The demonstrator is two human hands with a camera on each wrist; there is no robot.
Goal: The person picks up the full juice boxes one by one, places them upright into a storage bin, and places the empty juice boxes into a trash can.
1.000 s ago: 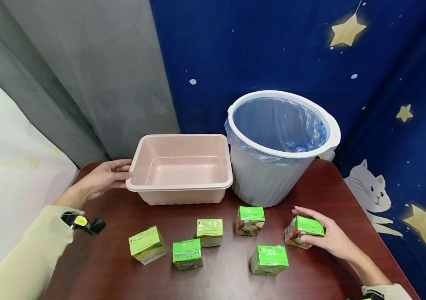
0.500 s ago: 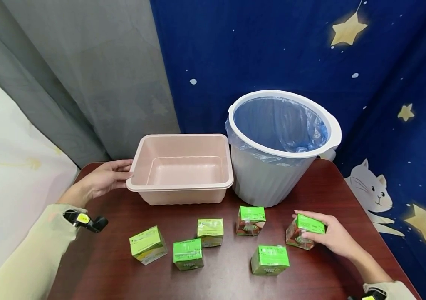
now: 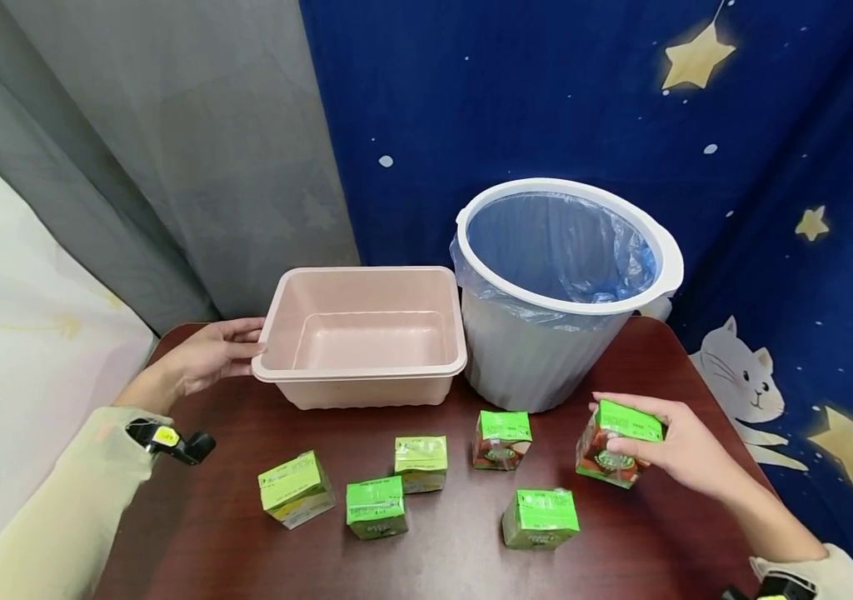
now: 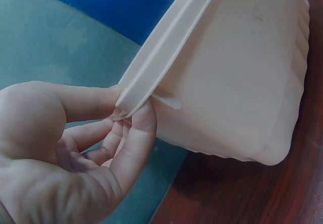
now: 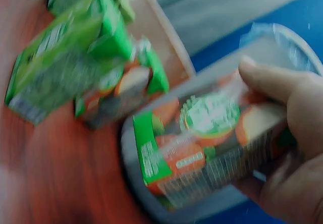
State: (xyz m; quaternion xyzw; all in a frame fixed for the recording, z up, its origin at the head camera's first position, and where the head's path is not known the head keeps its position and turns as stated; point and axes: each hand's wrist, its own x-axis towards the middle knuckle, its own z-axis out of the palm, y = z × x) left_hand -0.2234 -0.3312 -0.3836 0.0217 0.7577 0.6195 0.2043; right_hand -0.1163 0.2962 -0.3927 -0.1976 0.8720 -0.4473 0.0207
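In the head view my right hand [image 3: 689, 446] grips a small drink carton [image 3: 606, 462] with a green top and red fruit on its sides, lifted above the right part of the table. The right wrist view, blurred, shows the thumb over the printed face of this carton [image 5: 212, 128]. My left hand [image 3: 212, 358] holds the left rim of a pink plastic basin [image 3: 370, 375]. Up close in the left wrist view, thumb and fingers pinch the basin's rim [image 4: 166, 47]. Nothing lies inside the basin.
A grey bin [image 3: 539, 358] with a clear liner stands right of the basin. Another red-fruit carton [image 3: 501, 442], a green carton [image 3: 541, 521] and several green and yellow-green cartons, one at the left [image 3: 296, 492], stand on the dark red table [image 3: 456, 558]. Curtains [image 3: 426, 133] hang behind.
My right hand has closed around the red-fruit carton and raised it off the table, tilting it slightly. My left hand and the basin have stayed in place.
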